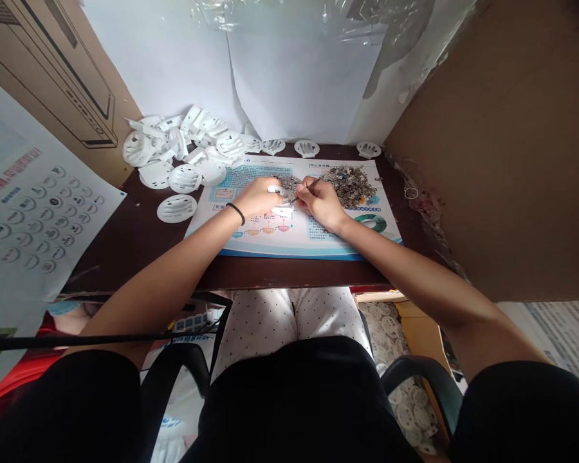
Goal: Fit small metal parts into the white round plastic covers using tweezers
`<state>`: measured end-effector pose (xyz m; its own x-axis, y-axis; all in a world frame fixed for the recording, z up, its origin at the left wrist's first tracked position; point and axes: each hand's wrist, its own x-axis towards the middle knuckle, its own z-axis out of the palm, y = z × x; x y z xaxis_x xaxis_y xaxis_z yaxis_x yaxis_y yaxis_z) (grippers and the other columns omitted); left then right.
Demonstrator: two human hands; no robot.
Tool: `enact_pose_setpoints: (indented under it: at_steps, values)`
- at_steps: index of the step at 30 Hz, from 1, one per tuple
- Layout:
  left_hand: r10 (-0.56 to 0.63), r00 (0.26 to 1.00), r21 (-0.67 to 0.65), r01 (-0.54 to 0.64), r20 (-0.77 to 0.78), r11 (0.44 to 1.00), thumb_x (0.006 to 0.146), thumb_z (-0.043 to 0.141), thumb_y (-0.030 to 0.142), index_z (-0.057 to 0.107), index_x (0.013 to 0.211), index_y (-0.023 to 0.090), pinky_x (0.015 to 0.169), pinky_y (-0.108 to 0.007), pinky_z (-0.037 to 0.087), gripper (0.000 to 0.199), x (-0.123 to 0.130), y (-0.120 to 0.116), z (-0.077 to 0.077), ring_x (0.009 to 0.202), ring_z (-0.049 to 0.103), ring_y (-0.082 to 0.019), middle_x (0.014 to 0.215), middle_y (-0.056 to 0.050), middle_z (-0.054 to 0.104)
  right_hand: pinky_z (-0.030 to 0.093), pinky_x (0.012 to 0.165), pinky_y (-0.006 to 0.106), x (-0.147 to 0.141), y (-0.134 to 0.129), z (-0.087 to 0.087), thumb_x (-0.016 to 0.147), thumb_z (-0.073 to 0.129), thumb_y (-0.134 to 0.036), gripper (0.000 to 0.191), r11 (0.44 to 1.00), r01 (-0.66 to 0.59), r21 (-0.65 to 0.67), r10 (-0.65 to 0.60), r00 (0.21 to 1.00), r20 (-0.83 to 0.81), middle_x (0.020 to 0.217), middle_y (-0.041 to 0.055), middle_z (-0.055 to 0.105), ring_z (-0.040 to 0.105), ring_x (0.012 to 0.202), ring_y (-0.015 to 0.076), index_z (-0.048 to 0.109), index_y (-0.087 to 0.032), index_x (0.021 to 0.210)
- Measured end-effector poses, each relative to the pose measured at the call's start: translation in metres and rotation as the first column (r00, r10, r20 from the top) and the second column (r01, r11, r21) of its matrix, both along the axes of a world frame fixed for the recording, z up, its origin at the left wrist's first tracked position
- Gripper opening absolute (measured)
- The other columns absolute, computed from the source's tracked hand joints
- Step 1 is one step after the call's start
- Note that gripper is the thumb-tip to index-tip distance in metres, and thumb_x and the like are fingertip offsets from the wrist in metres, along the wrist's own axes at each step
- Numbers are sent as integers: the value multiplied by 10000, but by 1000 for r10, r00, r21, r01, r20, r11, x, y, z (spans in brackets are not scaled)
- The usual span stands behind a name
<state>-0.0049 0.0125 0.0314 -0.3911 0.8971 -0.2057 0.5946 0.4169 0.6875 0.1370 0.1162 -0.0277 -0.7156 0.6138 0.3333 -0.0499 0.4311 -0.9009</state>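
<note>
My left hand (261, 198) grips a white round plastic part (282, 209) over the printed sheet (270, 245). My right hand (318, 200) is closed around a thin dark pen-like tool (313, 184), whose tip points down at the white part. The two hands are close together. Behind and right of my right hand lies a heap of small metal pieces (352, 185), and a smaller heap (288, 182) sits just behind the white part. What the tool's tip touches is too small to tell.
White plastic parts (183, 179) are piled at the back left, and several more stand along the back edge. Cardboard walls (502, 161) rise at both sides. Below the dark table (289, 273), a box of white parts (410, 405) stands at the right.
</note>
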Motion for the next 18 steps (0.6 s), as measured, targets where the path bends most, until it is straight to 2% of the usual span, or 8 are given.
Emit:
enact_pose_setpoints:
  at_steps: [6, 11, 18]
  values:
    - [-6, 1000, 13, 6, -17, 1000, 816, 600, 153, 680, 1011, 171, 507, -275, 338, 212, -1, 1, -3, 486, 525, -127, 610, 11, 516, 362, 632, 321, 2, -2, 3, 947, 535, -542, 423, 997, 4, 73, -10, 996, 93, 604, 0, 565, 466, 598, 126, 509, -222, 673]
    - [-13, 1000, 34, 13, -4, 999, 816, 588, 143, 687, 1032, 181, 500, -272, 321, 241, -5, 4, -10, 471, 498, -122, 578, 15, 512, 378, 660, 321, 2, -4, 5, 957, 528, -468, 376, 993, 3, 118, -14, 996, 93, 625, 0, 585, 497, 618, 126, 514, -216, 678]
    - [-25, 1000, 40, 25, 11, 999, 826, 625, 178, 669, 982, 177, 527, -263, 366, 163, -3, 1, -6, 516, 528, -116, 646, 2, 541, 361, 619, 306, -1, -1, -2, 948, 534, -546, 410, 999, 28, -24, -28, 999, 17, 606, 2, 571, 482, 608, 128, 494, -228, 693]
